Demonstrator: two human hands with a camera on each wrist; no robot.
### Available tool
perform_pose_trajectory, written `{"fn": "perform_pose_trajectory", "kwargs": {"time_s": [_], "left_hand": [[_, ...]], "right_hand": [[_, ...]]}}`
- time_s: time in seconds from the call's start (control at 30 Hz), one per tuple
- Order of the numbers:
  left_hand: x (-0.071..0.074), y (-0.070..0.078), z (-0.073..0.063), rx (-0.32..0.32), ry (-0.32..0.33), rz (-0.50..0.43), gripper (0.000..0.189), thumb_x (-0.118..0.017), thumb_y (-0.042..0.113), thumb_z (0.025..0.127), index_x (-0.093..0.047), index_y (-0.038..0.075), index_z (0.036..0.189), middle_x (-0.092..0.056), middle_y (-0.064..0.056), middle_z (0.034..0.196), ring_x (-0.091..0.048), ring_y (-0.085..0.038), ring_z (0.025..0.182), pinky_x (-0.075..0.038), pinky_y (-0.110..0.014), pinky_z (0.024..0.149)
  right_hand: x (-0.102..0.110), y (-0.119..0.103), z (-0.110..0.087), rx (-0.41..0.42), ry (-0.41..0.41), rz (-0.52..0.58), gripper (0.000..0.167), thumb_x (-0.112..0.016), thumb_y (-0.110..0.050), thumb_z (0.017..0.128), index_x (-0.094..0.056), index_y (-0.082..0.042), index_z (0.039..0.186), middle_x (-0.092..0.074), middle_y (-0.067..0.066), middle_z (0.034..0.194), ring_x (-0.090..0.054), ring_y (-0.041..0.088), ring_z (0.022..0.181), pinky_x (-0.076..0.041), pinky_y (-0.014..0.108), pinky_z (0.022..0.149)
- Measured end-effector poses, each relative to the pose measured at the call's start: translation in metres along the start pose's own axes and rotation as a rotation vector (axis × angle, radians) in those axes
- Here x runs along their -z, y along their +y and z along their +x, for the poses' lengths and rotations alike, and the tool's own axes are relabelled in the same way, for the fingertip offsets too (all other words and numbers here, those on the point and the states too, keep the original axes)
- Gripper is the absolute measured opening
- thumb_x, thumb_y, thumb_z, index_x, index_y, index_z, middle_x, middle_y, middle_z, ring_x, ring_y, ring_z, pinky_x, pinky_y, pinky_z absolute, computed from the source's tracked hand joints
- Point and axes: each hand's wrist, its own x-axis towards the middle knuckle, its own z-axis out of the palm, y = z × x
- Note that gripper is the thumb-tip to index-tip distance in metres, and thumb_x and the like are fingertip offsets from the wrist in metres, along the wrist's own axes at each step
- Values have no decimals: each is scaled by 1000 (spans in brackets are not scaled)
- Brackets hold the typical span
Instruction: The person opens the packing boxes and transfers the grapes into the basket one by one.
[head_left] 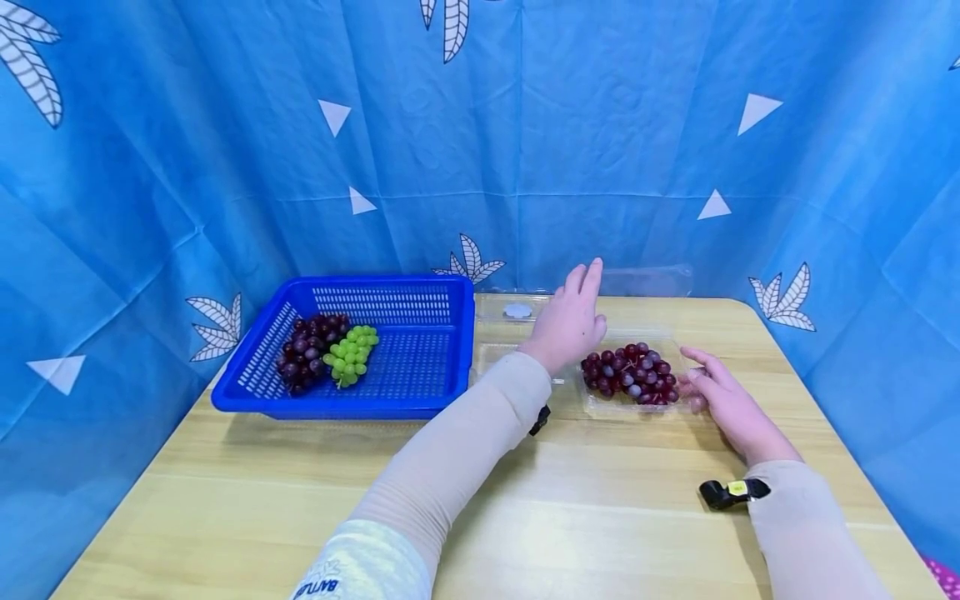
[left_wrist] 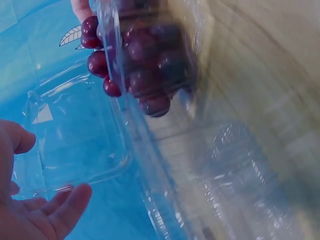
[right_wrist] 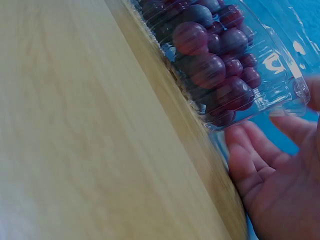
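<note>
A clear plastic box [head_left: 600, 410] holds a bunch of dark red grapes [head_left: 630, 372], its transparent lid [head_left: 648, 282] tilted up at the back. My left hand [head_left: 566, 325] hovers left of the grapes, fingers extended; the left wrist view shows its thumb and fingers spread beside the clear lid [left_wrist: 80, 135], with nothing gripped. At the box's right side is my right hand [head_left: 723, 408], fingers loosely bent. In the right wrist view its fingertips [right_wrist: 240, 145] lie close against the box's end, near the rim; whether they press on it is unclear.
On the left stands a blue plastic basket [head_left: 345, 407] with dark grapes [head_left: 307, 350] and green grapes [head_left: 351, 357] inside. Between basket and grape box lies another clear plastic container [head_left: 495, 354], partly behind my left arm. A blue curtain [head_left: 517, 150] hangs behind the wooden table [head_left: 600, 500].
</note>
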Motion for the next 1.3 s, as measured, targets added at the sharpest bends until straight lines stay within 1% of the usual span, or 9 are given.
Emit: {"fn": "perform_pose_trajectory", "kwargs": {"time_s": [0.1, 0.2, 0.23, 0.33, 0.43, 0.53, 0.7, 0.97, 1.3], "left_hand": [[-4, -1, 0, -8, -6, -52, 92, -60, 31, 100, 6, 20, 163, -18, -14, 165, -52, -29, 131, -55, -32, 81], [-6, -2, 0, 9, -21, -100, 94, -60, 31, 100, 9, 24, 163, -10, -13, 168, -48, -32, 135, -54, -29, 66], [-6, -2, 0, 20, -26, -103, 94, -60, 32, 100, 9, 26, 163, -7, -12, 169, -46, -32, 137, -55, -29, 67], [-8, -5, 0, 56, -42, -86, 90, -59, 34, 100, 4, 26, 164, -2, -10, 169, -34, -31, 146, -56, -37, 86], [-9, -8, -1, 70, -67, -20, 81, -57, 37, 101, -8, 22, 164, -7, -8, 169, -26, -27, 150, -42, -44, 109], [-12, -11, -1, 33, -107, 53, 69, -56, 38, 101, -28, 17, 160, -21, -8, 166, -29, -26, 148, -33, -42, 115], [-18, -2, -6, -92, -177, 172, 54, -55, 37, 102, -47, 17, 150, -44, -3, 153, -42, -21, 139, -34, -35, 115], [-33, 31, -18, -221, -270, 258, 55, -50, 49, 103, -44, 24, 152, -48, 3, 147, -45, -17, 134, -38, -34, 111], [-56, 51, -21, -226, -304, 238, 62, -57, 56, 97, -40, 33, 153, -46, 4, 144, -45, -16, 132, -41, -36, 107]], "right_hand": [[-3, 2, 2, 14, 50, 48, 56, -35, -20, 111, -13, -6, 161, -49, 22, 98, -53, 22, 73, -52, 34, 62], [-4, 5, 5, 21, 74, 61, 56, -35, -14, 110, -13, -6, 161, -46, 17, 91, -50, 19, 65, -51, 34, 56], [-4, 6, 5, 22, 83, 62, 56, -34, -14, 110, -14, -7, 161, -46, 17, 91, -50, 18, 65, -51, 34, 56], [-5, 9, 7, 29, 108, 57, 55, -33, -14, 110, -14, -5, 161, -45, 17, 94, -52, 19, 67, -55, 35, 59], [-5, 9, 8, 33, 123, 52, 55, -33, -15, 110, -15, -4, 161, -44, 18, 94, -55, 19, 70, -59, 38, 64], [-6, 9, 8, 32, 123, 61, 56, -33, -14, 109, -14, -3, 161, -44, 16, 92, -56, 18, 70, -60, 40, 66], [-6, 8, 8, 0, 95, 143, 58, -34, -11, 108, -11, -1, 160, -44, 11, 87, -55, 16, 67, -60, 38, 65], [-6, 4, 10, -39, 59, 219, 59, -33, -11, 107, -7, 1, 160, -44, 11, 91, -55, 17, 65, -59, 36, 65], [-5, 4, 6, -26, 49, 193, 57, -31, -13, 109, -8, 3, 159, -47, 15, 93, -57, 19, 68, -59, 37, 66]]}}
